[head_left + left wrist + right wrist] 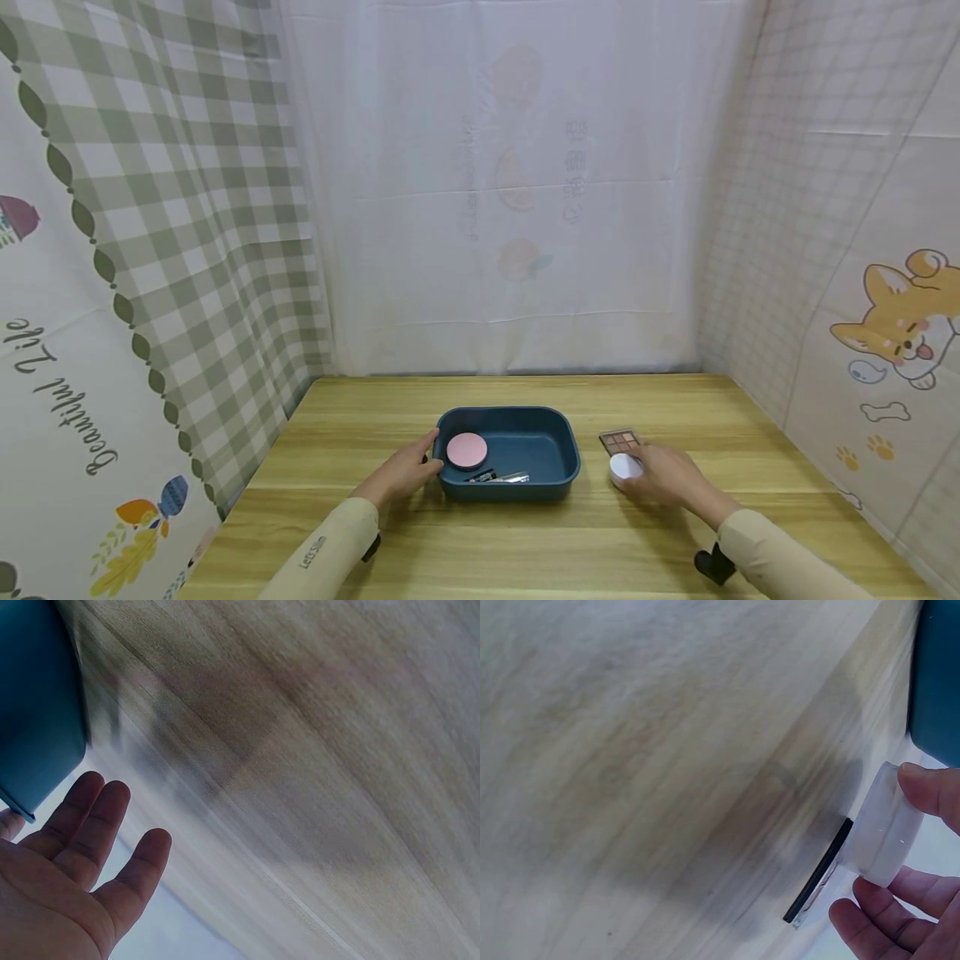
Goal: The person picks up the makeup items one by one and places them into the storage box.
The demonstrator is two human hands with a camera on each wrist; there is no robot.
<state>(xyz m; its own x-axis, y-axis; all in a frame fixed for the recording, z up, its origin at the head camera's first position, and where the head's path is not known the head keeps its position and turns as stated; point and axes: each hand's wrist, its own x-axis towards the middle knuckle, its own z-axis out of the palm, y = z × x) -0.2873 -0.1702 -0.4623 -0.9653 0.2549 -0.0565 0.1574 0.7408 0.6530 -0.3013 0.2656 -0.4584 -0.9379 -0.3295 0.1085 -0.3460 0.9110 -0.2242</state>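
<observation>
White jar (885, 825) | right fingers (926, 889) clamped on it | gap to blue bin (506, 493) | left fingers (139, 870) apart at bin's left edge

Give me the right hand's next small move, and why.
Probably lift the round white container toward the dark blue tub: the right hand grips it outside, the left hand touches the tub's end, and a pink round case lies inside.

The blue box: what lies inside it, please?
Inside the blue box lie a round pink case, a small dark item and a silvery item. The near wall partly covers the last two; anything beneath the pink case is hidden.
</observation>
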